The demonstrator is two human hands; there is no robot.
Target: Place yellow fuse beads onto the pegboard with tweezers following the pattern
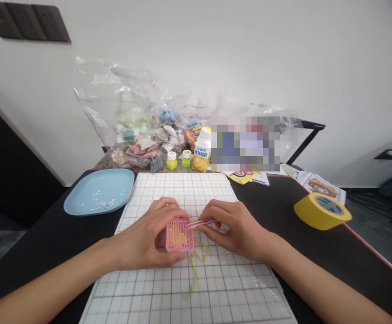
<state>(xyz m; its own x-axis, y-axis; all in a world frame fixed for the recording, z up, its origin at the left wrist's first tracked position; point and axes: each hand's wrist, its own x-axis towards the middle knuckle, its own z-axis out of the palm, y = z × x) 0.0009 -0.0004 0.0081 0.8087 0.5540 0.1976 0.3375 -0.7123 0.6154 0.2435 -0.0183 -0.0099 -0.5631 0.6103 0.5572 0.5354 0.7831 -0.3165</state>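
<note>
Leaning in from the lower left, your left forearm (61,285) ran up and inward toward the middle of the white gridded board (135,297), and your right forearm (314,283) came in from the lower right at a similar slant. Your left hand (143,236) was bent into a C around the small pink tray (180,249), gripping it with the thumb along the near edge and the fingers curled over the far edge. That tray sat at the middle of the board, between both hands, its ridged floor lined with rows of yellow beads (174,236).

Your right hand (238,229) was closed in a pinch on the pink tweezers (201,223), thumb below and bent index finger above, with its back turned up and outward. The tweezers pointed left, their tips over the right part of the tray; you could not tell whether they touched a bead. Just right of the tray, a yellow-green strand (195,279) curved across the board toward you, its upper stretch partly hidden near your right fingers.

Well apart from your hands, the blue plate (81,193) held scattered pale bits on the left, and the yellow tape roll (306,213) lay on the black tabletop (263,193) to the right.
</note>
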